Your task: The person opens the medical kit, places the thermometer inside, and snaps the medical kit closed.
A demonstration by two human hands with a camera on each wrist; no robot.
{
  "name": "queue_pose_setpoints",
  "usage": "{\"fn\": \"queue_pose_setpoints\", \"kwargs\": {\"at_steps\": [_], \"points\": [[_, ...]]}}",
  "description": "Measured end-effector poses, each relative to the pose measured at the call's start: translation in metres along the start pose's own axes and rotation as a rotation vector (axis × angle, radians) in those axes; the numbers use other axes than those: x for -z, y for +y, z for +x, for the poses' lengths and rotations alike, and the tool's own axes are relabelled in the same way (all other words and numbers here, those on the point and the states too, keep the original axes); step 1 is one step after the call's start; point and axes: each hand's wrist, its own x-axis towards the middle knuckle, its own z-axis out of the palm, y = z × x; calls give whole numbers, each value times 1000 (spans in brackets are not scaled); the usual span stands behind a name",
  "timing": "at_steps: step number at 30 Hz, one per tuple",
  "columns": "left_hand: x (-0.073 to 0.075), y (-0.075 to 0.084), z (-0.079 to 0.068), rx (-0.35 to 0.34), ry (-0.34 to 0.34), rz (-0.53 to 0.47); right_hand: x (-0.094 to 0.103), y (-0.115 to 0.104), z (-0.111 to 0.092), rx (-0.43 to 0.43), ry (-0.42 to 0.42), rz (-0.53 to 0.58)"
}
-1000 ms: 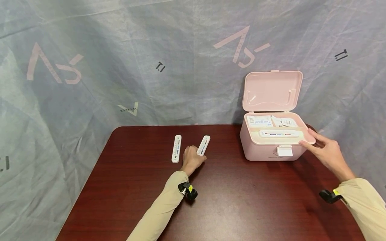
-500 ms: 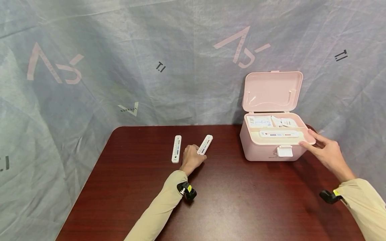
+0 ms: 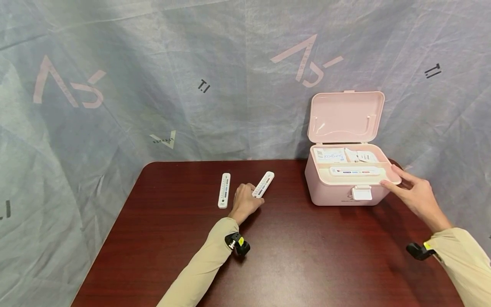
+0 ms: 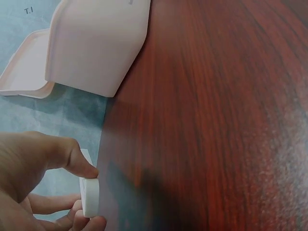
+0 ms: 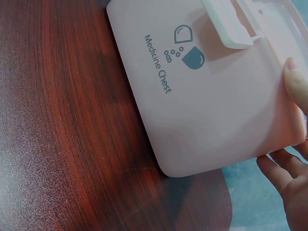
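Note:
My left hand (image 3: 245,201) pinches the near end of a white wall thermometer (image 3: 264,184) between thumb and fingers. In the left wrist view that thermometer (image 4: 91,197) shows edge-on. Just left of the hand, a second white thermometer (image 3: 224,190) lies on the table. At the right stands a pink medicine chest (image 3: 326,194) with its lid (image 3: 347,117) raised. My right hand (image 3: 416,194) grips the chest's right front corner, thumb at the rim and fingers along the side, as the right wrist view also shows. A third thermometer (image 3: 354,171) lies in the chest's front tray section.
Behind the chest's divider sit a white packet marked Surgical (image 3: 330,155) and another white packet (image 3: 361,156). A white latch (image 3: 362,192) hangs at the chest's front. The dark red-brown table (image 3: 299,256) ends at a grey cloth backdrop (image 3: 230,119).
The thermometer in my left hand has swung clockwise, its far end shifting to the right. My right hand stays at the chest.

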Motion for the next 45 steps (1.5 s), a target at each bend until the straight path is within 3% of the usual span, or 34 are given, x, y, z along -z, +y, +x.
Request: {"fn": "queue_pose_setpoints", "kwargs": {"at_steps": [17, 29, 45], "points": [[4, 6, 1, -53, -46, -28, 1, -5, -2, 1, 6, -2], [12, 16, 0, -106, -36, -44, 1, -2, -2, 4, 7, 11], [17, 25, -2, -120, -59, -64, 0, 0, 0, -6, 11, -9]]}}
